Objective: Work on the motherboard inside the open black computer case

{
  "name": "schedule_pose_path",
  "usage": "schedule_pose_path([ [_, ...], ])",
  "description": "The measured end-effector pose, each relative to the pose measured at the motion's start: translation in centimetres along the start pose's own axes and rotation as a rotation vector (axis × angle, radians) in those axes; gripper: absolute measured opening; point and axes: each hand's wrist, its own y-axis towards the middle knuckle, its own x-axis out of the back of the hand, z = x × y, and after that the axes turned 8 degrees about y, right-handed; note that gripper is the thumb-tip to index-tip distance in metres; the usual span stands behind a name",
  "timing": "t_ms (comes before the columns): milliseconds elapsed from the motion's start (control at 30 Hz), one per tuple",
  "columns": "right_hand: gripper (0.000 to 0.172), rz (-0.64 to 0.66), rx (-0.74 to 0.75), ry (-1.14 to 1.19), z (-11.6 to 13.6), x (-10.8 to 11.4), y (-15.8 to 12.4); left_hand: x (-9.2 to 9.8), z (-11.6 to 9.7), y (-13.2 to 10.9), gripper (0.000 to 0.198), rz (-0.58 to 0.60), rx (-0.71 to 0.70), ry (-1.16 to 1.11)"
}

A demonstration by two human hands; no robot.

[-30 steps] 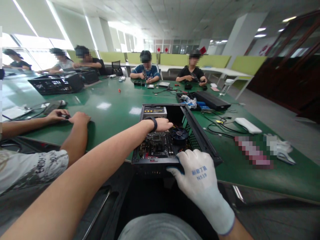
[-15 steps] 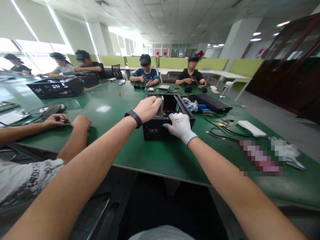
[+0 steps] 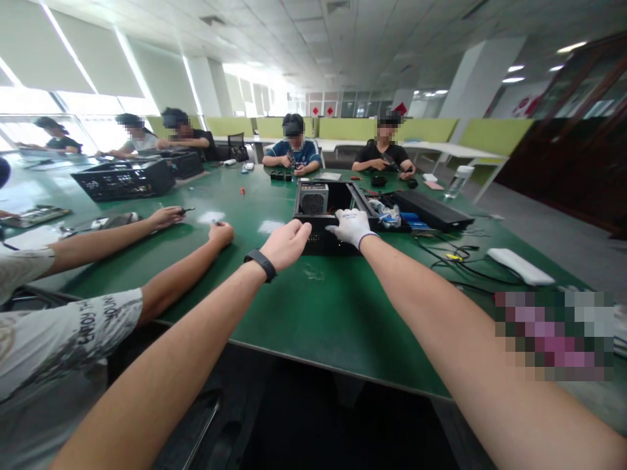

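Note:
An open black computer case [image 3: 321, 243] stands on the green table [image 3: 343, 307], its silver power supply [image 3: 313, 198] at the far end. My right hand [image 3: 350, 226], in a white glove, lies over the case's near rim and grips it, arm stretched out. My bare left hand [image 3: 287, 243], with a black wristband [image 3: 259, 264], hovers just off the case's near left corner. Its fingers are loosely curled together and hold nothing.
A neighbour's two arms [image 3: 147, 225] rest on the table at my left, one hand holding a small tool. Black cables [image 3: 450, 251] and a white block [image 3: 519, 266] lie right of the case, a black panel [image 3: 428, 209] behind. Another case [image 3: 122, 179] stands far left. Several people sit opposite.
The case has slid away from me across the table, pushed at arm's length. My left hand came out of the case, off its top, to the near left corner. The neighbour's arms shifted right.

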Motion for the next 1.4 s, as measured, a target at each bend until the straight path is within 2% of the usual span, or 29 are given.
schedule_pose_path([
  [200, 0.049, 0.009, 0.036, 0.004, 0.2, 0.3, -3.3, 1.1, -0.4, 0.2, 0.027, -0.025, 0.028, -0.059],
  [333, 0.052, -0.016, 0.054, 0.009, 0.6, 0.7, -7.3, 1.7, -2.2, 0.7, 0.020, -0.038, -0.016, -0.076],
  [433, 0.048, -0.052, 0.074, 0.010, 0.8, 1.3, -11.0, 1.4, -3.7, 1.0, 0.020, 0.001, -0.066, -0.008],
  [700, 0.040, -0.098, 0.140, 0.012, 1.6, 4.0, -21.6, -1.0, -6.6, 0.7, 0.042, 0.331, -0.155, 0.391],
  [800, 0.036, -0.098, 0.153, 0.025, 2.0, 5.0, -24.6, -1.7, -8.0, 0.6, 0.043, 0.452, -0.189, 0.582],
  [933, 0.032, -0.086, 0.159, 0.067, 2.5, 5.9, -27.9, -3.2, -9.4, 0.8, 0.034, 0.620, -0.275, 0.778],
  [1167, 0.029, -0.074, 0.158, 0.133, 2.5, 6.1, -31.8, -6.6, -8.7, 0.2, 0.033, 0.793, -0.368, 0.882],
  [1400, 0.029, -0.101, 0.170, 0.160, 2.5, 6.1, -32.3, -7.5, -6.9, -0.3, 0.042, 0.865, -0.392, 0.935],
])
